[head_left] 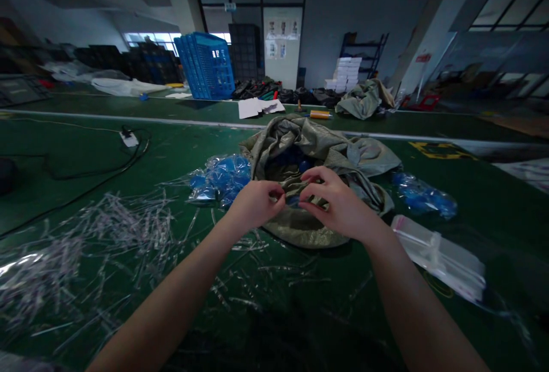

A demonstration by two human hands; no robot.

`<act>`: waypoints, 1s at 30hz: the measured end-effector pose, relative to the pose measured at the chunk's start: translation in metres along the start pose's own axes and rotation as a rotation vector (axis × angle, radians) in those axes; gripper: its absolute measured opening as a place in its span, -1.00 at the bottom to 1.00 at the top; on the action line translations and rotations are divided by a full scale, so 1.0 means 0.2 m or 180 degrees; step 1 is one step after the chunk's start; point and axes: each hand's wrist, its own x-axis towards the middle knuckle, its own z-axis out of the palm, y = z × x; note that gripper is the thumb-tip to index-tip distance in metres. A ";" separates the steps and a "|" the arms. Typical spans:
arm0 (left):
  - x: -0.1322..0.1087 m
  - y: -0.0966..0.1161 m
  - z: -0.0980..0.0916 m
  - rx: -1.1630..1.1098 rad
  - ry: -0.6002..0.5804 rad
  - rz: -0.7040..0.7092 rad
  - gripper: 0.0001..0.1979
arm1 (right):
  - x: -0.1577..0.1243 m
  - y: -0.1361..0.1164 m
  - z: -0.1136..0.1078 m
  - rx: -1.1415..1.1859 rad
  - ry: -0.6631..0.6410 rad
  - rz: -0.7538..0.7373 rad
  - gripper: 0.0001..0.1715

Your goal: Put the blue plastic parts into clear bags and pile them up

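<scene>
An olive-green woven sack [326, 149] lies open on the green table [86, 154], with blue items showing inside its mouth. My left hand [256, 203] and my right hand [337, 200] meet over the sack's near rim, fingers pinched together on a small blue item [293, 200] that is mostly hidden between them. A pile of blue parts in clear bags [221, 179] lies just left of the sack. More bagged blue parts [422, 196] lie to its right.
Clear plastic strips [98, 234] litter the table's left and near side. A stack of clear zip bags [441, 254] lies at the right. A power strip with black cable [128, 138] sits at the far left. Blue crates [206, 66] stand behind.
</scene>
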 end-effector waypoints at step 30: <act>-0.09 0.10 -0.04 0.1287 0.1514 -0.0053 -0.86 | 0.04 -0.11 0.17 0.0935 0.1075 0.1839 -0.63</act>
